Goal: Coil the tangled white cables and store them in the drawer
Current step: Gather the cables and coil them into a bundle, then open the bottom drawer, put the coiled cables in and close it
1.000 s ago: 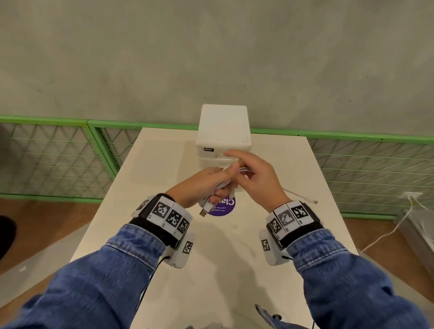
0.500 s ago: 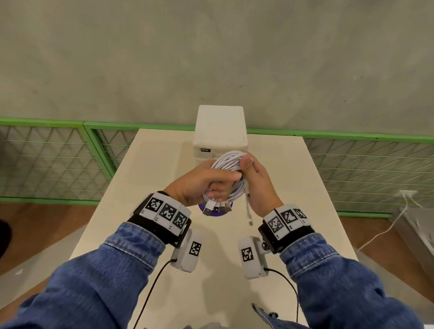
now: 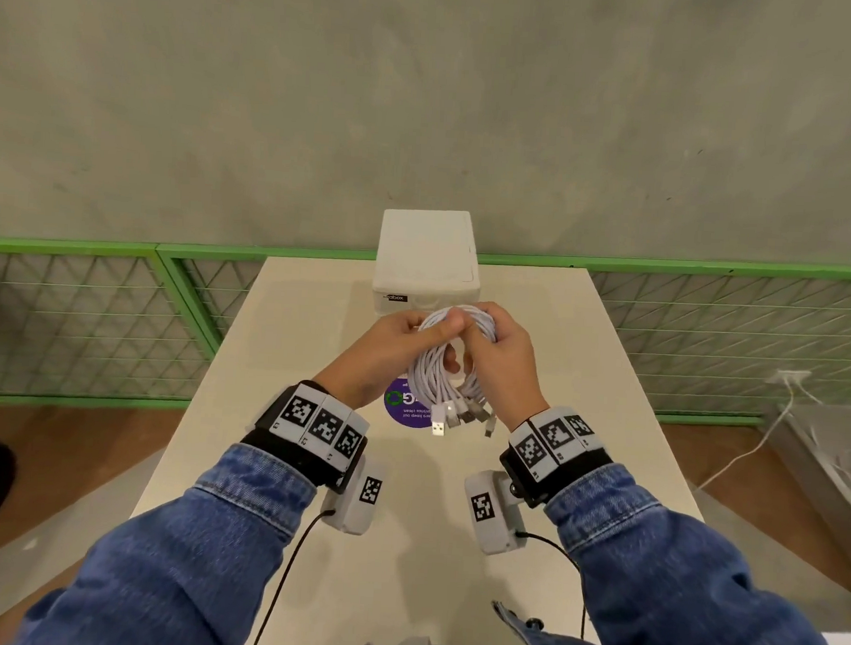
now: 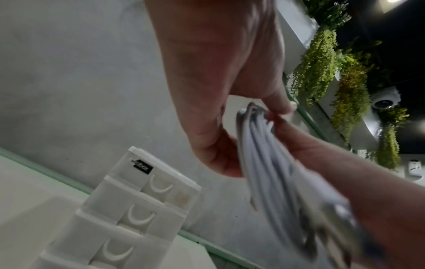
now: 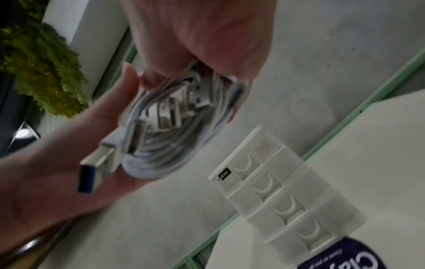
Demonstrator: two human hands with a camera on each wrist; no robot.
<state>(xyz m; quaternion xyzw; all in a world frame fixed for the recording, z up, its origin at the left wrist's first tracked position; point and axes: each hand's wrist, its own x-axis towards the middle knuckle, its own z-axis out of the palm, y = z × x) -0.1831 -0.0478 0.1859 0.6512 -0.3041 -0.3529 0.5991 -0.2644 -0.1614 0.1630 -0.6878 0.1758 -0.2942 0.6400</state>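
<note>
A coil of white cables (image 3: 433, 367) hangs above the table just in front of the white drawer unit (image 3: 424, 253). My left hand (image 3: 433, 332) grips the coil's top from the left, thumb over the strands. My right hand (image 3: 487, 330) grips it from the right, fingers curled around the loops. Several USB plugs (image 3: 453, 415) dangle from the coil's lower end. The left wrist view shows the bundle (image 4: 264, 154) pinched between both hands. In the right wrist view the coil (image 5: 165, 145) and a plug (image 5: 92, 169) are close up. All drawers (image 5: 287, 191) look shut.
A round purple sticker (image 3: 404, 410) lies on the beige table (image 3: 556, 427) under the coil. A green mesh fence (image 3: 93, 314) and a grey wall stand behind the table. Another white cable (image 3: 752, 448) runs across the floor at right.
The loose cable end that lay on the table at right has been drawn into the coil. Both hands now hold the full coil a little higher and closer to the drawer unit.
</note>
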